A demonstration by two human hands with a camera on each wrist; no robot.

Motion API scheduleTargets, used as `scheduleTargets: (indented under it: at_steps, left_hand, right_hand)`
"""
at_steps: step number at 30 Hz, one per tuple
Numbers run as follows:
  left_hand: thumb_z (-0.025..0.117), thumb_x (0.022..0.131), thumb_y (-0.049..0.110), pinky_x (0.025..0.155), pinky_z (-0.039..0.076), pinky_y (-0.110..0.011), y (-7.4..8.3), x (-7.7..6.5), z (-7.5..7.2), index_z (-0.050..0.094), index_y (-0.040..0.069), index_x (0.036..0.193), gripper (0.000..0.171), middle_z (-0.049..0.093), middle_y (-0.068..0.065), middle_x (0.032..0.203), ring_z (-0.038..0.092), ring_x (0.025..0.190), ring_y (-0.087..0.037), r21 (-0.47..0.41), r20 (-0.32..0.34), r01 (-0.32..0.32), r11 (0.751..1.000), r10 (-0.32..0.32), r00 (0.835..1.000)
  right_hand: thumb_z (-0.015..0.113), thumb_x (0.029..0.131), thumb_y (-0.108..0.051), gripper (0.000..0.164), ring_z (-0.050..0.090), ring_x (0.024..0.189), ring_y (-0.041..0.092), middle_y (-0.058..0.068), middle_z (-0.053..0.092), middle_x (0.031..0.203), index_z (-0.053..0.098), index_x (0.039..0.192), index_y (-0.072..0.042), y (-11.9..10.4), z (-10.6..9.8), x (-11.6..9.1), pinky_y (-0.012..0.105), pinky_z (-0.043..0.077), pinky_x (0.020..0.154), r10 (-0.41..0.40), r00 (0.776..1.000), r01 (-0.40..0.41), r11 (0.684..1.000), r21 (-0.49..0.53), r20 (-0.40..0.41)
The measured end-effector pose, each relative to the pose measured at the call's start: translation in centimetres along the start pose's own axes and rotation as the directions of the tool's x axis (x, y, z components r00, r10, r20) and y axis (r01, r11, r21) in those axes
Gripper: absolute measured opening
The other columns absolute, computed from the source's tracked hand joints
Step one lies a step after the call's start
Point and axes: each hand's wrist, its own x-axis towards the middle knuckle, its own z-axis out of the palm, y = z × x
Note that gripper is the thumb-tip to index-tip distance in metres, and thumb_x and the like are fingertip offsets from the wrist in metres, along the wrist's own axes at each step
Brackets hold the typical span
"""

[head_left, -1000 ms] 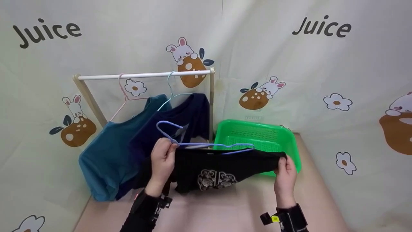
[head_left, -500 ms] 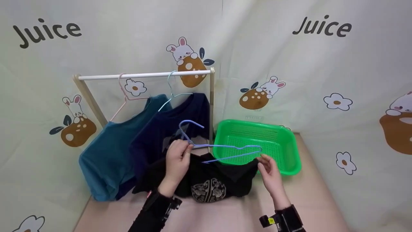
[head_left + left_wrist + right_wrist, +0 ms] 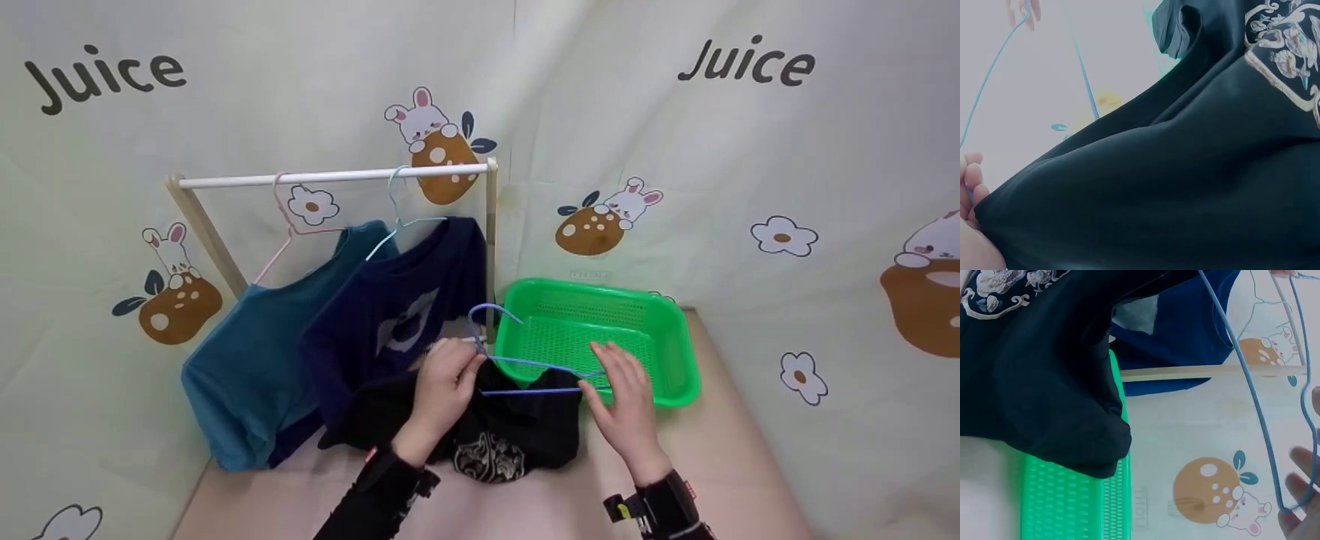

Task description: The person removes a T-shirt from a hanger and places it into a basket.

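Note:
My left hand (image 3: 442,386) pinches a blue clothes hanger (image 3: 532,391) near its hook, together with the edge of a black T-shirt (image 3: 551,431). The shirt droops below the hanger, its pale patterned emblem facing me. In the left wrist view, curled fingers (image 3: 972,183) hold the corner of the shirt's cloth. My right hand (image 3: 628,401) is at the hanger's right end, its fingers fairly straight and spread. In the right wrist view the end of the hanger (image 3: 1266,433) lies between thumb and fingers, and the shirt (image 3: 1044,377) hangs apart from that hand.
A rack with a white rail (image 3: 330,177) stands at the left. From it hang a teal shirt (image 3: 255,360) on a pink hanger and a navy shirt (image 3: 360,322) on a pale green one. Behind my right hand sits a green basket (image 3: 679,360) on the pinkish table (image 3: 735,450).
My right hand has let go of the shirt's right side, which has dropped, and has moved left to the hanger's end. My left hand has moved right and down with hanger and shirt.

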Motion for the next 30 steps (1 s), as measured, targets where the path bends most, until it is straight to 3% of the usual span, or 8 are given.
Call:
scheduleTargets:
  at_steps: [3, 6, 10, 13, 17, 21, 25, 30]
  left_hand:
    - [0.062, 0.098, 0.018, 0.072, 0.043, -0.035, 0.1, -0.2, 0.3, 0.058, 0.006, 0.079, 0.023, 0.056, -0.003, 0.076, 0.053, 0.071, -0.023, -0.003, 0.023, -0.011, 1.000, 0.011, 1.000]
    - [0.055, 0.102, 0.026, 0.073, 0.044, -0.035, 0.3, -0.3, 0.5, 0.059, 0.006, 0.079, 0.030, 0.055, -0.003, 0.074, 0.054, 0.070, -0.023, 0.000, 0.038, -0.018, 1.000, 0.018, 0.999]
    - [0.062, 0.098, 0.019, 0.070, 0.042, -0.034, 0.4, -0.5, 0.5, 0.059, 0.007, 0.080, 0.022, 0.052, -0.002, 0.073, 0.052, 0.069, -0.022, 0.004, 0.064, -0.034, 0.999, 0.033, 0.997]
    - [0.071, 0.091, 0.008, 0.074, 0.047, -0.034, 0.4, -0.6, 0.4, 0.067, 0.006, 0.091, 0.005, 0.061, -0.003, 0.083, 0.059, 0.078, -0.021, 0.036, 0.089, -0.030, 0.999, 0.026, 0.996]
    - [0.074, 0.086, 0.004, 0.084, 0.050, -0.039, 0.0, -1.0, 0.0, 0.071, 0.005, 0.107, 0.021, 0.069, -0.005, 0.099, 0.065, 0.094, -0.023, 0.137, 0.107, -0.011, 0.991, -0.003, 0.994]
    - [0.074, 0.087, 0.009, 0.081, 0.050, -0.042, -0.8, -1.4, -0.4, 0.071, 0.008, 0.105, 0.018, 0.070, -0.004, 0.096, 0.066, 0.090, -0.025, 0.229, 0.112, -0.020, 0.973, -0.006, 0.994]
    - [0.074, 0.087, 0.011, 0.073, 0.050, -0.039, -1.6, -2.0, -0.7, 0.072, 0.010, 0.100, 0.013, 0.071, -0.002, 0.090, 0.066, 0.083, -0.023, 0.227, 0.098, -0.016, 0.974, -0.006, 0.995]
    - [0.072, 0.089, 0.006, 0.076, 0.051, -0.039, -2.1, -2.8, -1.1, 0.073, 0.008, 0.095, 0.007, 0.071, -0.003, 0.090, 0.067, 0.083, -0.024, 0.186, 0.083, 0.014, 0.982, -0.030, 0.996]
  right_hand:
    - [0.078, 0.080, -0.006, 0.040, 0.062, 0.100, 0.029, 0.007, 0.071, 0.104, 0.069, 0.119, -0.005, 0.0, 0.3, -0.1, 0.049, 0.040, 0.092, -0.017, 1.000, 0.017, 1.000, -0.002, 0.020]
    - [0.077, 0.081, -0.005, 0.018, 0.064, 0.079, 0.020, 0.000, 0.071, 0.086, 0.075, 0.098, -0.009, 0.0, 0.5, -0.3, 0.040, 0.044, 0.079, -0.010, 1.000, 0.009, 1.000, 0.022, 0.022]
    - [0.078, 0.080, -0.004, 0.010, 0.062, 0.072, 0.017, -0.003, 0.070, 0.079, 0.073, 0.080, -0.012, 0.3, 0.7, -0.6, 0.031, 0.042, 0.071, 0.056, 0.998, -0.057, 0.996, 0.067, 0.010]
    - [0.079, 0.077, 0.000, 0.014, 0.062, 0.073, 0.017, -0.003, 0.070, 0.078, 0.072, 0.077, -0.012, 0.6, 0.8, -0.8, 0.027, 0.042, 0.070, 0.116, 0.993, -0.116, 0.989, 0.088, 0.009]
    - [0.077, 0.079, 0.003, 0.016, 0.061, 0.074, 0.014, -0.004, 0.070, 0.078, 0.071, 0.075, -0.012, 1.1, 0.7, -1.2, 0.024, 0.041, 0.069, 0.189, 0.982, -0.189, 0.977, 0.094, 0.013]
    - [0.076, 0.079, 0.004, 0.018, 0.059, 0.074, 0.014, -0.003, 0.069, 0.077, 0.069, 0.073, -0.011, 1.6, 0.2, -1.2, 0.023, 0.040, 0.069, 0.216, 0.976, -0.214, 0.972, 0.098, -0.003]
    - [0.076, 0.079, 0.005, 0.018, 0.059, 0.074, 0.014, -0.002, 0.069, 0.077, 0.069, 0.074, -0.011, 2.2, -0.5, -1.2, 0.022, 0.040, 0.069, 0.195, 0.981, -0.194, 0.977, 0.086, -0.003]
    - [0.075, 0.081, 0.006, 0.017, 0.059, 0.077, 0.013, -0.002, 0.070, 0.079, 0.071, 0.076, -0.010, 3.3, -2.1, -1.8, 0.019, 0.040, 0.069, 0.241, 0.970, -0.241, 0.967, 0.080, 0.019]
